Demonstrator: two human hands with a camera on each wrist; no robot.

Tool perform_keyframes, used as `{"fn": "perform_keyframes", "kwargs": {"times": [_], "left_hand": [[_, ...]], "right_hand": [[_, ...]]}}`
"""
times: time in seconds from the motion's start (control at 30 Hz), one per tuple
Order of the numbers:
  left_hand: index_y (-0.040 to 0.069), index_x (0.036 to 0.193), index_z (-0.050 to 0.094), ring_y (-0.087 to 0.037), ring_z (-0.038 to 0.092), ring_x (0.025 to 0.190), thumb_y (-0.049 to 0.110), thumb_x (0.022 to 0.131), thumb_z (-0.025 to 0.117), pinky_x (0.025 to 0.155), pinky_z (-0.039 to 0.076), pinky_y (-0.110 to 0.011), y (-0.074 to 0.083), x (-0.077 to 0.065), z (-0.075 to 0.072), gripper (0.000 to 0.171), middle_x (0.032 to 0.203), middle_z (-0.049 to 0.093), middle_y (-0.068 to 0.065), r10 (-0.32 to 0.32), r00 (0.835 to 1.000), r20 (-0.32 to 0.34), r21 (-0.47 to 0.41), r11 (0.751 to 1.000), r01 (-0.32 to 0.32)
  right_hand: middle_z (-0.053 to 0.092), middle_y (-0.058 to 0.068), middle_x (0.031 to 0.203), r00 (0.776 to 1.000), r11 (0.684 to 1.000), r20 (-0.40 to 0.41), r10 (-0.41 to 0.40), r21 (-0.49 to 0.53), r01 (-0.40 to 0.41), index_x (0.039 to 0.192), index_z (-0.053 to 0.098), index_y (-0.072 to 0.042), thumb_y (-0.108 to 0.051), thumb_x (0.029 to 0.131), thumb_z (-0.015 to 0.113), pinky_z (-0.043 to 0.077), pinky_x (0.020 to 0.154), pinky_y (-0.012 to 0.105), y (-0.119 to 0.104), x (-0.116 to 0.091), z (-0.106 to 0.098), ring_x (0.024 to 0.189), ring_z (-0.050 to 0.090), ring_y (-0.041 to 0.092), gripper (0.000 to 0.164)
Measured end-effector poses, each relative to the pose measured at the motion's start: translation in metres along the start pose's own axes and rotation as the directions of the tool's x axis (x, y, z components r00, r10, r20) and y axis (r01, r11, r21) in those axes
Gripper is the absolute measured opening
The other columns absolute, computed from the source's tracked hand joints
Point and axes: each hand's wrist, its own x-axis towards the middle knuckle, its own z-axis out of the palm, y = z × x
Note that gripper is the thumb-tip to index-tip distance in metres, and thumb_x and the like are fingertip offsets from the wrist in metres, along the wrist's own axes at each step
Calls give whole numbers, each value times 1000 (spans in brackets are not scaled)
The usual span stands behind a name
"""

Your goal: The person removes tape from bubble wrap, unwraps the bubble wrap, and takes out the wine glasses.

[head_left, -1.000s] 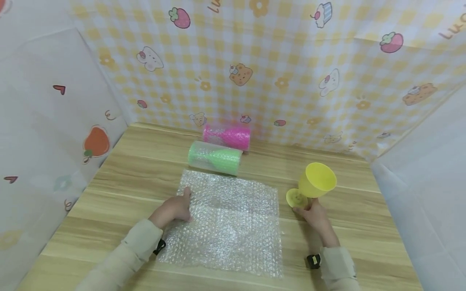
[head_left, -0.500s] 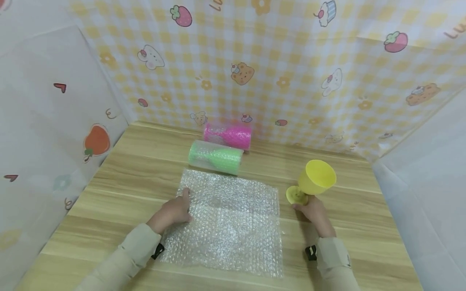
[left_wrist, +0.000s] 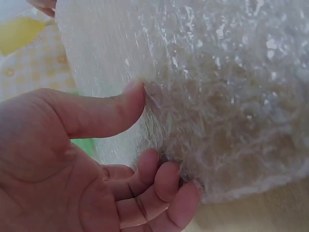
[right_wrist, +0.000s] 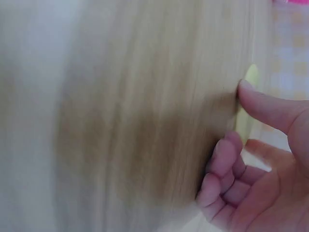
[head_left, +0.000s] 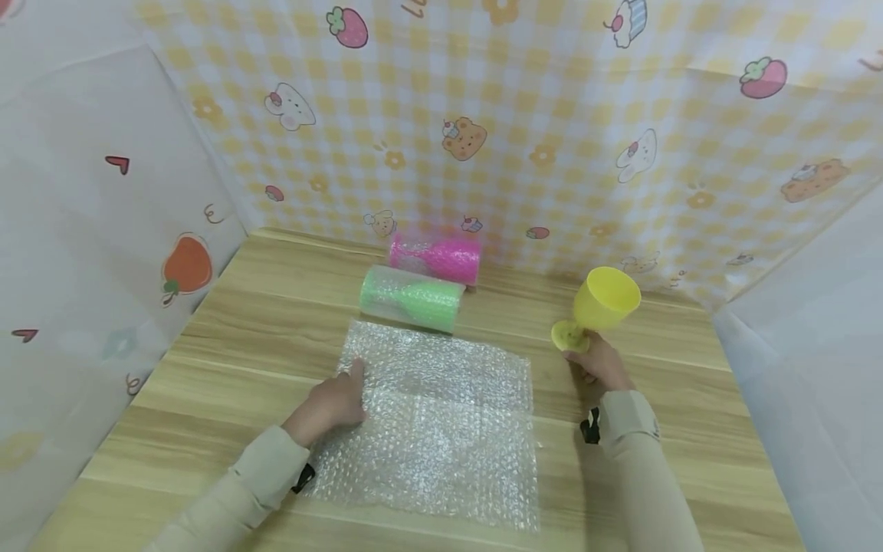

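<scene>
A yellow goblet [head_left: 599,305] stands upright at the right of the table in the head view. My right hand [head_left: 599,362] holds it low down, thumb on the edge of its round base [right_wrist: 246,116]. A sheet of clear bubble wrap [head_left: 441,429] lies spread flat in the middle. On its left edge rests my left hand [head_left: 334,402], index finger stretched forward. In the left wrist view the thumb tip touches the bubble wrap [left_wrist: 231,96], with the other fingers loosely bent at its edge.
Behind the sheet, a green goblet [head_left: 414,299] rolled in bubble wrap lies on its side. A pink one [head_left: 438,258], wrapped likewise, lies behind that, near the checked back curtain [head_left: 510,115]. White cloth hangs at both sides of the wooden table [head_left: 228,330].
My right hand has moved the yellow goblet away from me, toward the back of the table. The left hand and the bubble wrap have stayed put.
</scene>
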Motion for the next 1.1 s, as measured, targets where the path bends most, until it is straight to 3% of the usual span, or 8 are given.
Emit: {"fn": "perform_keyframes", "kwargs": {"times": [0.17,0.23,0.37,0.53,0.77,0.87,1.0,1.1], "left_hand": [[-9,134,28,-35,60,72,12,73,73,54,51,-40,2,-2,-1,78,106,57,-35,6,1000,-11,14,1000,-6],[-8,134,28,-35,61,71,13,73,72,54,50,-40,2,-2,-1,78,107,57,-35,2,1000,-8,12,1000,-2],[-8,135,28,-35,60,72,12,73,72,54,50,-40,3,-2,-1,78,109,56,-35,-1,1000,-2,11,1000,1],[-8,134,29,-32,59,67,13,74,71,51,48,-37,2,-2,0,77,105,57,-34,-2,1000,5,5,1000,2],[-7,132,31,-29,57,64,12,74,71,49,47,-35,2,-3,-2,74,102,59,-32,-5,1000,-2,5,1000,5],[-8,136,27,-35,61,73,13,74,71,54,50,-39,3,-2,-2,79,110,56,-36,-9,1000,3,4,1000,9],[-8,139,23,-41,61,85,14,75,71,60,52,-43,2,-2,-1,83,119,52,-37,-19,1000,11,11,1000,19],[-8,139,23,-40,61,84,14,75,71,60,52,-42,2,-2,0,84,118,52,-37,-23,1000,11,9,1000,23]], "right_hand": [[55,9,63,996,997,68,66,27,-68,147,7,-1,-31,94,51,51,51,31,6,13,-9,52,54,17,76],[57,8,61,991,991,69,112,67,-116,145,13,2,-32,94,51,51,50,31,9,18,-10,50,56,17,72],[58,6,54,980,971,27,198,134,-200,119,37,14,-33,93,52,52,47,30,14,23,-9,44,57,15,55],[56,6,50,963,961,-80,258,122,-248,96,47,6,-37,91,50,52,44,29,13,27,-3,39,56,14,43],[56,7,50,952,960,-129,276,89,-266,120,37,17,-38,90,48,51,42,28,10,29,2,38,55,14,63],[56,6,50,945,956,-150,291,82,-281,114,42,14,-40,90,47,51,42,28,8,28,3,39,55,14,59],[55,5,49,932,949,-176,315,84,-305,90,50,1,-43,90,47,51,43,28,2,28,5,40,56,15,45],[54,4,48,921,938,-177,347,82,-338,88,50,-2,-47,91,46,49,42,29,-3,27,5,40,55,16,46]]}}
